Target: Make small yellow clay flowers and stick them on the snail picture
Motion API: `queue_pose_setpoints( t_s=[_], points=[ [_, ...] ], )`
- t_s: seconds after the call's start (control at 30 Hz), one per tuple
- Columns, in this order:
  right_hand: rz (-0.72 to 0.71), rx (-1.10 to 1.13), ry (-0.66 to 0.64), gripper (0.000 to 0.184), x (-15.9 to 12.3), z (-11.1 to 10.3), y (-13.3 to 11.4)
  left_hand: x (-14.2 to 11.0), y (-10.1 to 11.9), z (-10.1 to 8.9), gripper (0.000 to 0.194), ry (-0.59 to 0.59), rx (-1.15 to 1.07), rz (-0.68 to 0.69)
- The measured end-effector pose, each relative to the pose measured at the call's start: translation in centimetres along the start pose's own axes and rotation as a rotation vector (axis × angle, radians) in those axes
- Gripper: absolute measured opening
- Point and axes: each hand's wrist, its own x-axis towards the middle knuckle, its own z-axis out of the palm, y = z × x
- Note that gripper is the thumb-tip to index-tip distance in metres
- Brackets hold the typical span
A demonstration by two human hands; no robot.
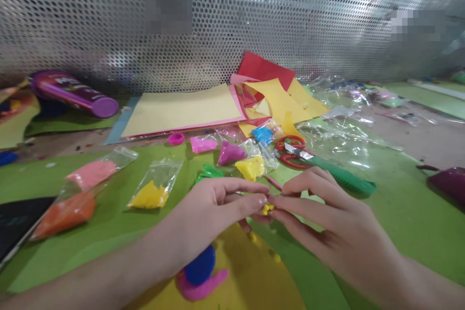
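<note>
Small balls of yellow modelling clay (268, 209) sit pinched between the fingertips of my left hand (225, 206) and my right hand (323, 208). Both hands are closed around this little cluster, fingertips nearly touching. Below them lies a yellow-orange paper sheet (254, 271), bearing a dark blue disc (200, 265) and a curved pink clay piece (203, 286). A few tiny yellow bits are on the sheet near its upper right edge. Just beyond my hands are a bag of yellow clay (250, 168) and red-handled scissors (292, 151) with a green sheath (341, 175).
Clay bags in orange (65, 214), salmon pink (92, 174) and yellow (148, 194) lie at left. Coloured paper sheets (181, 109) and a purple tube (72, 92) lie toward the perforated metal wall (218, 19). Crumpled clear plastic (337, 140) spreads at right.
</note>
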Motion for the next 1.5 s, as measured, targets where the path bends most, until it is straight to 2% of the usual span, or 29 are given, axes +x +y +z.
queue_pose_setpoints(
  t_s=[0.23, 0.37, 0.43, 0.57, 0.67, 0.77, 1.0, 1.2, 1.27, 1.37, 1.5],
  points=[
    [-0.022, -0.021, -0.014, 0.011, -0.1, 0.0, 0.1, -0.3, 0.4, -0.1, 0.013, -0.045, 0.029, -0.049],
    [-0.059, -0.039, -0.065, 0.014, 0.0, -0.8, 0.7, -0.5, 0.7, 0.0, 0.011, -0.041, 0.012, -0.048],
    [-0.069, -0.087, -0.127, 0.018, 0.1, -1.7, 1.6, -0.5, 0.8, -0.1, 0.013, -0.011, -0.012, -0.071],
    [-0.1, -0.179, -0.373, 0.016, 0.0, -2.9, 3.9, -0.1, 0.4, -0.4, 0.015, 0.039, -0.086, -0.067],
    [-0.091, -0.178, -0.463, 0.015, -0.5, -2.6, 5.0, 0.2, -0.4, -0.5, 0.014, 0.044, -0.152, -0.025],
    [-0.077, -0.153, -0.491, 0.019, -1.0, -1.9, 5.3, 0.4, -0.7, -0.6, 0.012, 0.043, -0.185, -0.023],
    [-0.041, -0.022, -0.342, 0.009, -0.4, -1.8, 3.8, 0.1, 0.3, -0.4, 0.012, 0.033, -0.255, -0.111],
    [-0.071, 0.023, -0.148, 0.018, 0.1, -1.6, 0.3, 0.1, -0.2, -0.3, 0.014, -0.015, -0.21, -0.007],
    [-0.078, 0.0, -0.087, 0.02, 0.0, -1.6, -0.6, -0.1, -0.2, -0.2, 0.014, -0.045, -0.253, -0.013],
    [-0.069, -0.026, -0.032, 0.021, -0.3, -1.6, -1.3, -0.4, 0.1, 0.1, 0.013, -0.078, -0.34, -0.061],
    [-0.106, 0.051, -0.019, 0.014, -0.8, -1.5, -1.4, -0.8, 0.3, 0.7, 0.015, -0.104, -0.396, -0.081]
  ],
)
